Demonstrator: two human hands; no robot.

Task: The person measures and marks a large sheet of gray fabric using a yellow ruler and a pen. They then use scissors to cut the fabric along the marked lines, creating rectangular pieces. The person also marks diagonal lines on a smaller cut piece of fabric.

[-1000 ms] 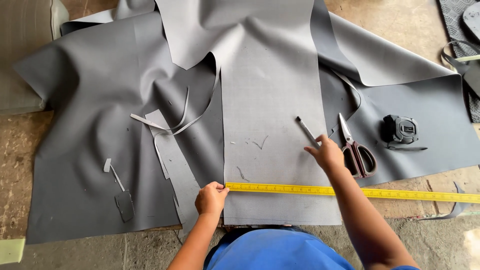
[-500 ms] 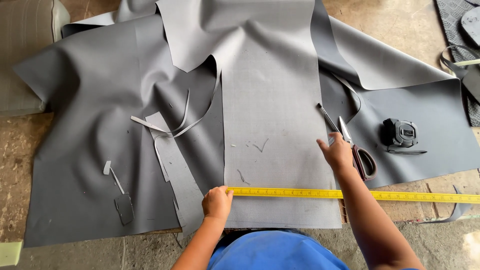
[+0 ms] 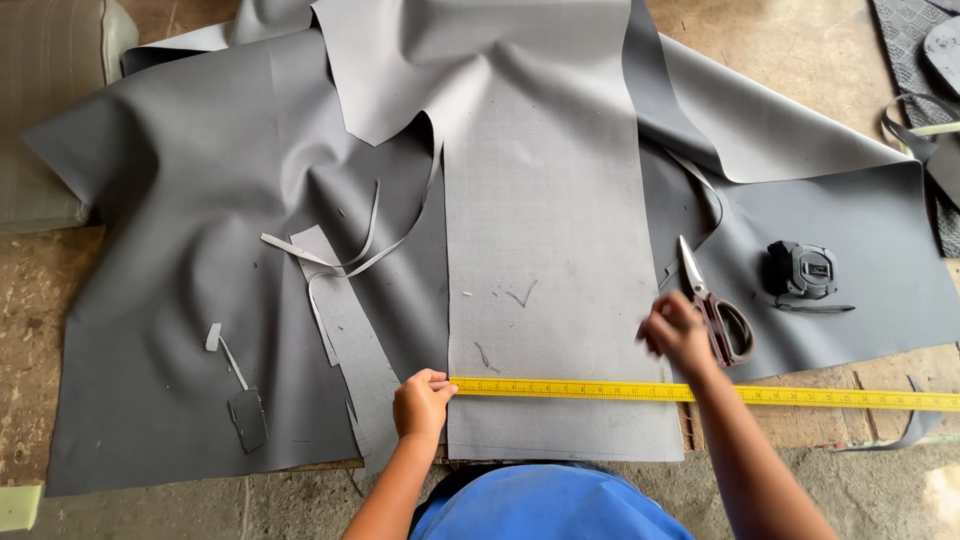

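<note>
A light grey rectangular sheet of vinyl (image 3: pixel 545 230) lies on a larger dark grey sheet (image 3: pixel 190 260). A yellow measuring tape (image 3: pixel 800 396) stretches across the light sheet's near end and on to the right. My left hand (image 3: pixel 424 402) presses the tape's end at the sheet's left edge. My right hand (image 3: pixel 675 335) is blurred, just above the tape at the sheet's right edge, fingers curled. Whether it holds anything cannot be made out. Scissors (image 3: pixel 715 305) lie right beside it.
A black tape-measure case (image 3: pixel 802 270) rests right of the scissors. Cut grey strips and scraps (image 3: pixel 350 330) lie left of the light sheet. A beige cushion (image 3: pixel 45 110) is at far left. The wooden surface (image 3: pixel 820 60) shows at the back right, with dark pieces (image 3: pixel 925 140) near its edge.
My right hand, which held a thin marker above the sheet's right edge, went up toward the scissors and then came down close to the tape. My left hand stayed on the tape's end.
</note>
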